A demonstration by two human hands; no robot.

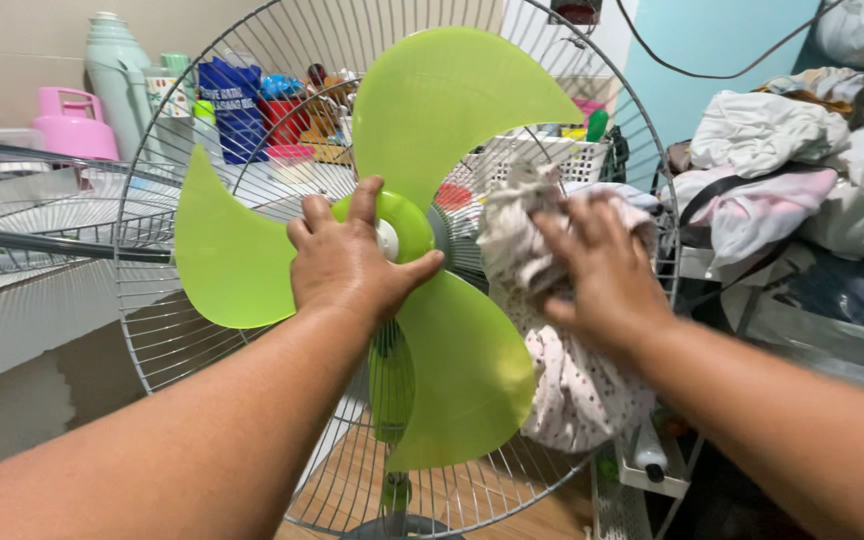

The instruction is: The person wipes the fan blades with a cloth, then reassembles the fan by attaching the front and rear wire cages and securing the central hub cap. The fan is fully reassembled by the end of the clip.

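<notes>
Fan blades [452, 370], lime green, stand in the middle of the view, mounted in front of a round wire guard [152, 330] with the front cover off. The left hand [347, 262] lies flat over the green hub [404, 222], palm down, fingers spread, thumb pointing toward the right; it presses on the hub rather than gripping it. The right hand [602, 270] is just to the right of the hub, closed on a pale, spotted cloth [572, 390] and holding it against the blade on that side; the cloth hangs down below the hand and hides most of that blade. The two hands are near each other but not touching.

Behind the guard, at the upper left, a shelf carries a pink jug [70, 122], a pale green flask [118, 60] and a blue bag [234, 105]. A white basket [562, 160] sits behind the fan. At the right, clothes [782, 170] lie piled in a heap.
</notes>
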